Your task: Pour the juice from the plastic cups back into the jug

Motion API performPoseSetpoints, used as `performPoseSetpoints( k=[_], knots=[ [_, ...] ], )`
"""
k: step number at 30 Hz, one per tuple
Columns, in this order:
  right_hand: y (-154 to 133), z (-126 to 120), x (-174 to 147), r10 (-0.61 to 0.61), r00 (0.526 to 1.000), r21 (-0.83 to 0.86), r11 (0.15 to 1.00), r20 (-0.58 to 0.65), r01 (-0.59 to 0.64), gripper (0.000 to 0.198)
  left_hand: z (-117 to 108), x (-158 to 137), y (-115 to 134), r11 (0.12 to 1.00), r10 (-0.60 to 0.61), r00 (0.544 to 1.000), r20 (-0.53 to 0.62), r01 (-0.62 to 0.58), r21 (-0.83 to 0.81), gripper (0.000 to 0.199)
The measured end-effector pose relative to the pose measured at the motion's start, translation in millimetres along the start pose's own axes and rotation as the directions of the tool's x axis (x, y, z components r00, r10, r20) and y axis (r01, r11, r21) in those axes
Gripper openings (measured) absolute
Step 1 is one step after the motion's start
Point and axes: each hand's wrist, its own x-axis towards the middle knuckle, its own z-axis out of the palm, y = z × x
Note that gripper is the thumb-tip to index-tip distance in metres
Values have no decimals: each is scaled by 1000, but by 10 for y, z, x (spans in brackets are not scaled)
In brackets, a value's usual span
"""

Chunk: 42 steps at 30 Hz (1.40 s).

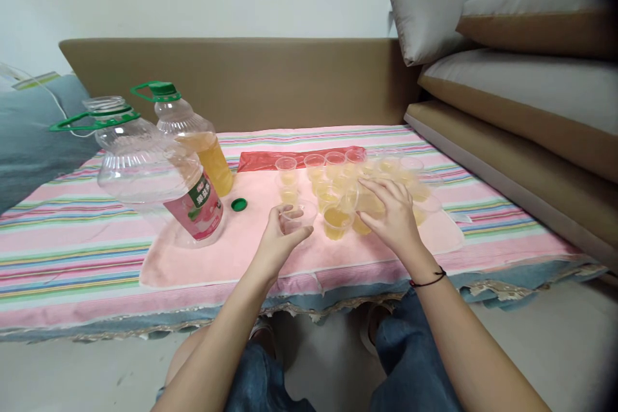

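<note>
My left hand [280,238] is closed around a clear plastic cup [300,212] that looks empty, a little above the pink cloth. In my right hand [393,209] is a second clear cup [350,196], tilted to the left, its rim over a cup of yellow drink [337,224]. Whether liquid is running out of it I cannot tell. Behind and beside my right hand stand several more clear cups [315,168] of pale yellow drink, close together; my hand partly hides some. A separate cup [286,174] stands behind my left hand.
An uncapped, apparently empty large bottle [200,209] stands at left, in front of a capped bottle with yellow drink [215,161]. A green cap [239,205] lies nearby. Red plastic [261,161] lies behind the cups. Stacked cushions [521,90] rise at right.
</note>
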Motion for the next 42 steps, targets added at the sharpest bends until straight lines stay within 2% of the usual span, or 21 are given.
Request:
performPoseSetpoints(
  k=[18,29,35,42],
  knots=[
    [8,-1,6,-31,999,-27,999,-26,31,53,3,10,-7,1000,13,1000,-1,-13,-12,71],
    [12,27,0,22,999,-15,1000,-27,-23,55,5,-6,3,1000,11,1000,-2,-11,-2,71],
    [33,2,23,57,994,43,998,-97,-53,54,-1,10,-6,1000,16,1000,11,-16,-5,73],
    [182,-152,26,121,976,73,991,-179,-110,59,2,18,-26,999,30,999,10,-30,-15,71]
  ],
)
